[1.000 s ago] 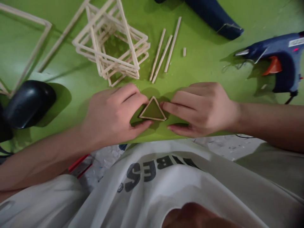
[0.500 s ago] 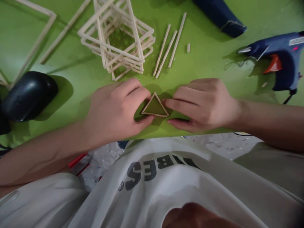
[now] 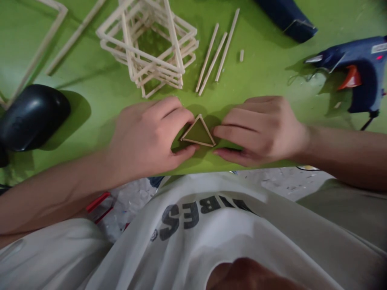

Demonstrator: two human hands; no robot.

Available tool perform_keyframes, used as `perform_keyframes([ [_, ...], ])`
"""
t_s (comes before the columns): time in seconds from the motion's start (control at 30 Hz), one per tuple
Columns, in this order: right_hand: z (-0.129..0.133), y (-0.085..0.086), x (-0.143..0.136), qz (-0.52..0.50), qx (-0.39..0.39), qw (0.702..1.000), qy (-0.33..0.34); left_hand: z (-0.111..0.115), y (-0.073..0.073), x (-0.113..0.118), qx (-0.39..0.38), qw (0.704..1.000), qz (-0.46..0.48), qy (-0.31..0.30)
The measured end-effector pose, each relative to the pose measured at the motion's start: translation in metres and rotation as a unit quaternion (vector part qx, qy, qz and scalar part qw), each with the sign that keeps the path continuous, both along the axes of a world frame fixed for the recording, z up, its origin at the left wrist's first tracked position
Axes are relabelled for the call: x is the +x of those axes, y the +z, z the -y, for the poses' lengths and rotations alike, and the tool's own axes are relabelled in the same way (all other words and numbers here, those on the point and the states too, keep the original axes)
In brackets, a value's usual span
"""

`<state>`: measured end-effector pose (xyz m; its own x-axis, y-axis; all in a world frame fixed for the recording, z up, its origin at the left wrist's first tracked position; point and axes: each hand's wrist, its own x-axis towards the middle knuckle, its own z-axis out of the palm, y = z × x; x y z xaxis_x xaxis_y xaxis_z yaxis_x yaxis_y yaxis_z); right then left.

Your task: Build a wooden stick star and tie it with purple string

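A small triangle of thin wooden sticks (image 3: 207, 129) lies on the green table between my hands, its point facing away from me. My left hand (image 3: 151, 133) curls round its left side, fingertips near the upper left stick and thumb at the lower stick. From the other side, my right hand (image 3: 260, 131) has bent fingers against the right stick, with the thumb close below the right corner. Just beyond lie several loose sticks (image 3: 212, 64) and a short stick offcut (image 3: 241, 55). A larger stack of joined stick frames (image 3: 157, 64) stands beyond my left hand.
A blue glue gun (image 3: 356, 72) with an orange trigger rests at the right, its cord trailing down. Another dark blue object (image 3: 290, 20) is at the top right. A black computer mouse (image 3: 34, 117) and long sticks (image 3: 75, 38) are at the left. The green table's (image 3: 187, 171) front edge meets my shirt.
The view has shifted slightly, so the objects on the table appear a little higher. The triangle has turned a little, its base now sloping down to the right. Both hands keep their places around it.
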<state>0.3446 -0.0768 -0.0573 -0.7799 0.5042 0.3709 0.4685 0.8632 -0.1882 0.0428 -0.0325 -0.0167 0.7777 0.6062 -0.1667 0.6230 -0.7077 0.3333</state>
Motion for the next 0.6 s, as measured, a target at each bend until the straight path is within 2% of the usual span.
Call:
perform_keyframes([
  [0.6,-0.0006,0.0056,0.0005,0.030,-0.001,1.000,-0.008,-0.0019,-0.0003,0.0012,-0.012,1.000,-0.013,-0.026],
])
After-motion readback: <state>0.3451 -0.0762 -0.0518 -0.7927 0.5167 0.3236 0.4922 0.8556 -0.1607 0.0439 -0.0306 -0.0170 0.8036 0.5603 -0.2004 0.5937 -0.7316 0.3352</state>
